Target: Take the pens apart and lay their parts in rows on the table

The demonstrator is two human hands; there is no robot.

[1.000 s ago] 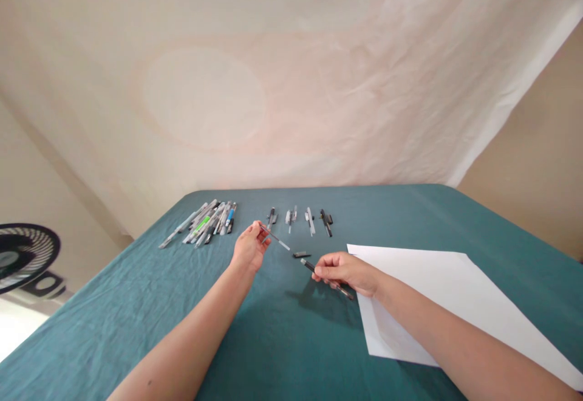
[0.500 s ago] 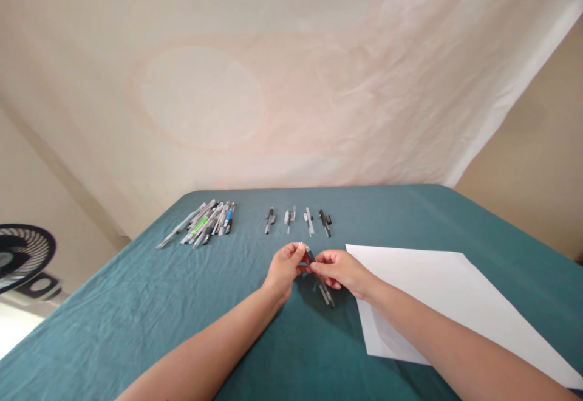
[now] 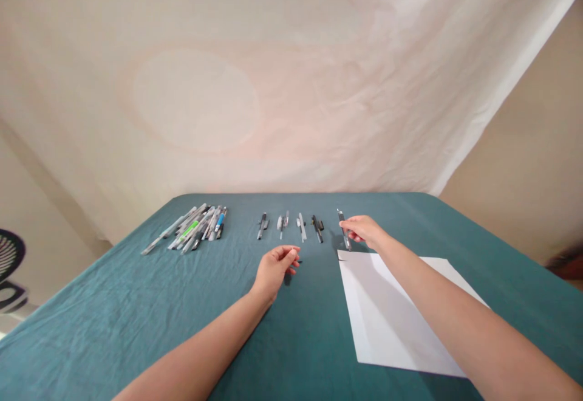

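Note:
My right hand (image 3: 361,231) pinches a pen (image 3: 342,222) with a dark barrel, held tilted just past the far left corner of the white paper. Nearer me and to the left, my left hand (image 3: 274,270) is closed with thumb and fingers together. A small dark tip pokes out by its fingers; what it belongs to is hidden. Beyond the hands lies a row of pens with caps beside them: a dark-and-grey pen (image 3: 262,226), a clear pen (image 3: 282,225), a whitish pen (image 3: 301,227) and a black pen (image 3: 317,229).
A heap of several pens (image 3: 194,228), with green and blue parts among them, lies at the back left of the green-covered table (image 3: 182,316). White paper (image 3: 387,316) lies under my right forearm. A fan (image 3: 10,267) stands beyond the left edge, and a pale cloth hangs behind.
My right hand has carried the pen away from my left hand, forward and right, toward the end of the row. The left hand stays near its place, fingers closed. The view has shifted slightly.

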